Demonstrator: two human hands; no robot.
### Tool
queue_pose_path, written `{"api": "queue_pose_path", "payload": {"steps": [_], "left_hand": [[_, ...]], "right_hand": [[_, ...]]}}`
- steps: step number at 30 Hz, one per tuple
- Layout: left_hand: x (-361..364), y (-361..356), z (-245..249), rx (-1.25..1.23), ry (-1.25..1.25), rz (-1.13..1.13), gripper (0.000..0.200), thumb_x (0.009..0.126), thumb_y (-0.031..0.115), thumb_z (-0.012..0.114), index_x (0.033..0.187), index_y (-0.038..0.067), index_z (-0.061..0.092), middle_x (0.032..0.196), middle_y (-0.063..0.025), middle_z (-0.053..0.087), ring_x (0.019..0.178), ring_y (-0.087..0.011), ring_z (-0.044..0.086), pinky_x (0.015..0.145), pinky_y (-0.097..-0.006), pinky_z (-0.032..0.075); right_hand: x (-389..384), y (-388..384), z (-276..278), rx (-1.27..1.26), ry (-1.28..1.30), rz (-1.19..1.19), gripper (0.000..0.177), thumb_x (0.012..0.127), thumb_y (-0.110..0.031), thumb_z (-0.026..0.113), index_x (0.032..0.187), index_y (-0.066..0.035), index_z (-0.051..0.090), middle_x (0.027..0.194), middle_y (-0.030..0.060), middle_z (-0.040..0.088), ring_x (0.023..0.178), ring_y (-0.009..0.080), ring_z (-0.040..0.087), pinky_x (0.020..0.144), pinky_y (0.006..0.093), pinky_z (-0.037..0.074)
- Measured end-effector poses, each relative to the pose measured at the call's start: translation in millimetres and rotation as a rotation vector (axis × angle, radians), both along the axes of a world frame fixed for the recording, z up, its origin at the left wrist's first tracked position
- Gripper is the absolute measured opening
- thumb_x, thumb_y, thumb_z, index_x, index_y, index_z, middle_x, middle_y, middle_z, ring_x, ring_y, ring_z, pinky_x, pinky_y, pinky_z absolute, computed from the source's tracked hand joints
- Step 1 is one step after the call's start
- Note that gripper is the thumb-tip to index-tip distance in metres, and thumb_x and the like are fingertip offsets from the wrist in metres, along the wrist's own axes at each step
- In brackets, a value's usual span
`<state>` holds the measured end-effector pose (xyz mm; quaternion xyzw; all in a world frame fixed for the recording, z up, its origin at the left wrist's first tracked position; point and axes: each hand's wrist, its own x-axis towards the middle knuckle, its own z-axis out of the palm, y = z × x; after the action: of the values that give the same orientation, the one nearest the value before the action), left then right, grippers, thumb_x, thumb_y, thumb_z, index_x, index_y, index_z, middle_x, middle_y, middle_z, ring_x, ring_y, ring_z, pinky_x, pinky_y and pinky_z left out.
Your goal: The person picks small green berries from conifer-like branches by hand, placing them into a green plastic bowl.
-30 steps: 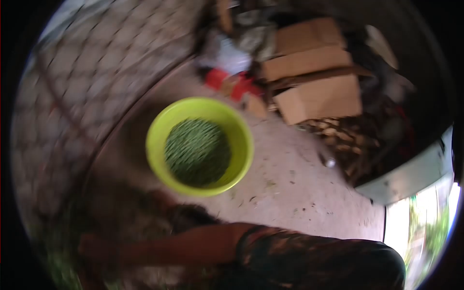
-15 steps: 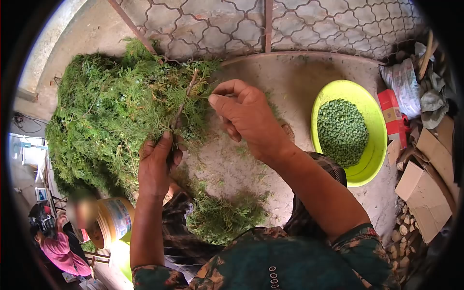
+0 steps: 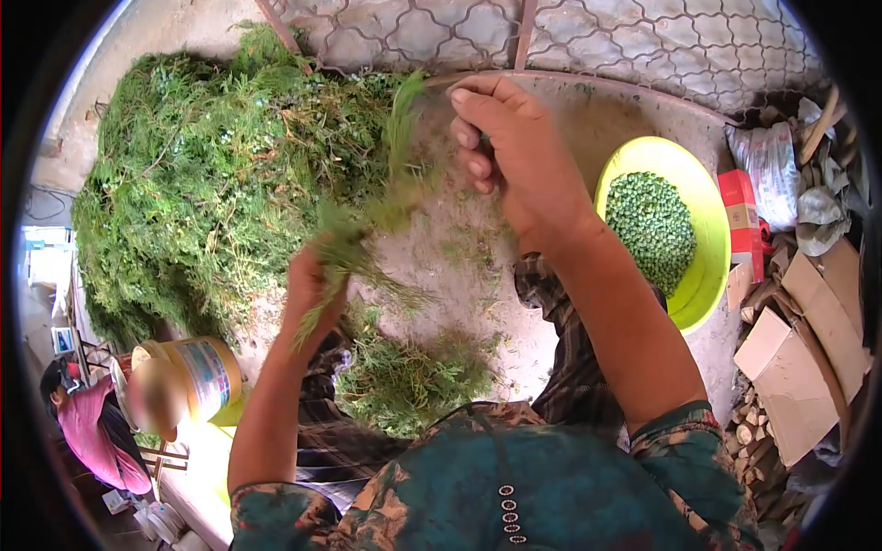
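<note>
My left hand (image 3: 314,275) is closed around a leafy green conifer sprig (image 3: 344,253), which is smeared by motion and fans out over the fingers. Up and to the right, my right hand (image 3: 510,138) is raised with its fingers curled in toward the thumb. Whatever it may hold is hidden inside the fingers. A large heap of conifer branches (image 3: 211,184) lies beyond my left hand, with pale berries among the foliage. Small green berries (image 3: 650,230) fill part of a yellow-green basin (image 3: 715,239) to the right of my right forearm.
A smaller pile of sprigs (image 3: 413,376) lies on the floor between my legs. A metal lattice (image 3: 634,46) runs along the back. Cardboard (image 3: 781,386), a red box (image 3: 740,220) and firewood (image 3: 753,432) line the right. A bucket (image 3: 207,376) and another person (image 3: 101,432) are at lower left.
My right hand has moved up and right, away from the sprig. The sprig in my left hand has swung and tilted, and my left hand is turned differently.
</note>
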<state>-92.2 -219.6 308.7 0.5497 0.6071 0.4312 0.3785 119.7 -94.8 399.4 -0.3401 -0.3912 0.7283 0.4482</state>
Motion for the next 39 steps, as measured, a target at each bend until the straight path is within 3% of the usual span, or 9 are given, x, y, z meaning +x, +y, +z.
{"api": "queue_pose_path", "payload": {"steps": [8, 10, 12, 15, 18, 22, 28, 33, 39], "left_hand": [[19.2, -62.2, -77.2, -0.071, 0.553, -0.38, 0.02, 0.073, 0.001, 0.056, 0.092, 0.004, 0.062, 0.085, -0.0138, 0.063, 0.076, -0.0275, 0.061, 0.07, -0.0342, 0.049], [20.4, -100.7, -115.2, -0.728, 0.754, -1.279, 0.024, 0.072, 0.014, 0.056, 0.094, 0.006, 0.064, 0.089, -0.0147, 0.064, 0.077, -0.0299, 0.061, 0.068, -0.0409, 0.048], [-19.9, -164.8, -136.9, -1.05, 0.146, -0.979, 0.02, 0.075, 0.016, 0.055, 0.089, 0.005, 0.063, 0.088, -0.0138, 0.064, 0.076, -0.0285, 0.061, 0.066, -0.0414, 0.049], [13.5, -105.1, -138.7, -1.15, 0.667, -1.501, 0.019, 0.079, 0.017, 0.051, 0.089, 0.005, 0.063, 0.086, -0.0134, 0.064, 0.081, -0.0268, 0.062, 0.067, -0.0419, 0.05], [-13.3, -18.7, -126.4, -0.736, 1.027, -0.842, 0.02, 0.081, 0.011, 0.045, 0.091, 0.004, 0.061, 0.086, -0.0181, 0.063, 0.086, -0.0328, 0.062, 0.067, -0.0444, 0.05], [-89.7, 85.2, -135.7, -0.208, 0.858, 0.135, 0.028, 0.08, 0.013, 0.052, 0.107, 0.011, 0.058, 0.098, -0.0236, 0.058, 0.085, -0.0367, 0.059, 0.075, -0.0439, 0.048], [-145.3, 172.6, -146.6, -0.296, 1.287, 0.326, 0.042, 0.08, 0.023, 0.057, 0.121, 0.026, 0.051, 0.131, -0.02, 0.037, 0.117, -0.0414, 0.04, 0.093, -0.0471, 0.038], [-152.1, 184.7, -147.4, -0.601, 1.072, 0.347, 0.033, 0.077, 0.027, 0.061, 0.11, 0.02, 0.058, 0.112, -0.0156, 0.057, 0.099, -0.0335, 0.057, 0.088, -0.0422, 0.042], [-166.5, 149.2, -165.0, -0.163, 0.776, 0.731, 0.016, 0.07, 0.015, 0.059, 0.084, 0.01, 0.063, 0.083, -0.012, 0.065, 0.078, -0.0314, 0.062, 0.067, -0.0398, 0.048]], "right_hand": [[15.1, 0.8, 3.9, 0.035, -0.049, 0.009, 0.016, 0.084, -0.015, 0.054, 0.093, -0.003, 0.051, 0.063, 0.0002, 0.048, 0.044, 0.0052, 0.039, 0.038, 0.0204, 0.028], [13.6, -1.6, 7.8, 0.051, -0.095, 0.029, 0.017, 0.084, -0.015, 0.054, 0.093, -0.002, 0.051, 0.063, -0.0002, 0.048, 0.044, 0.0051, 0.039, 0.038, 0.0201, 0.028], [11.1, -3.0, 9.3, 0.056, -0.076, 0.051, 0.017, 0.084, -0.015, 0.054, 0.093, -0.001, 0.051, 0.062, -0.0005, 0.047, 0.044, 0.005, 0.038, 0.038, 0.0199, 0.028], [10.7, -3.2, 8.2, 0.049, -0.07, 0.063, 0.018, 0.084, -0.016, 0.053, 0.093, 0.0, 0.051, 0.061, -0.0008, 0.046, 0.044, 0.0048, 0.038, 0.038, 0.0198, 0.029], [7.5, -4.8, 10.7, 0.023, -0.081, 0.085, 0.019, 0.084, -0.015, 0.054, 0.093, 0.001, 0.051, 0.061, -0.0007, 0.046, 0.043, 0.0045, 0.038, 0.037, 0.0197, 0.029], [5.4, -5.4, 14.2, -0.092, -0.065, 0.12, 0.013, 0.087, -0.013, 0.052, 0.096, -0.004, 0.051, 0.063, -0.001, 0.046, 0.042, 0.0042, 0.037, 0.035, 0.0181, 0.029], [-0.8, -2.8, 11.3, -0.162, -0.123, 0.124, 0.012, 0.088, -0.012, 0.051, 0.095, -0.002, 0.051, 0.06, -0.0002, 0.045, 0.041, 0.0042, 0.036, 0.037, 0.0177, 0.03], [-5.9, 0.4, 6.5, -0.197, -0.136, 0.119, 0.013, 0.088, -0.013, 0.053, 0.095, -0.003, 0.051, 0.06, 0.0, 0.046, 0.041, 0.0044, 0.036, 0.037, 0.0174, 0.031], [-13.9, -4.8, 7.1, -0.16, -0.117, 0.161, 0.013, 0.088, -0.013, 0.052, 0.096, -0.002, 0.051, 0.059, 0.0, 0.046, 0.042, 0.0042, 0.036, 0.037, 0.0173, 0.03]]}}
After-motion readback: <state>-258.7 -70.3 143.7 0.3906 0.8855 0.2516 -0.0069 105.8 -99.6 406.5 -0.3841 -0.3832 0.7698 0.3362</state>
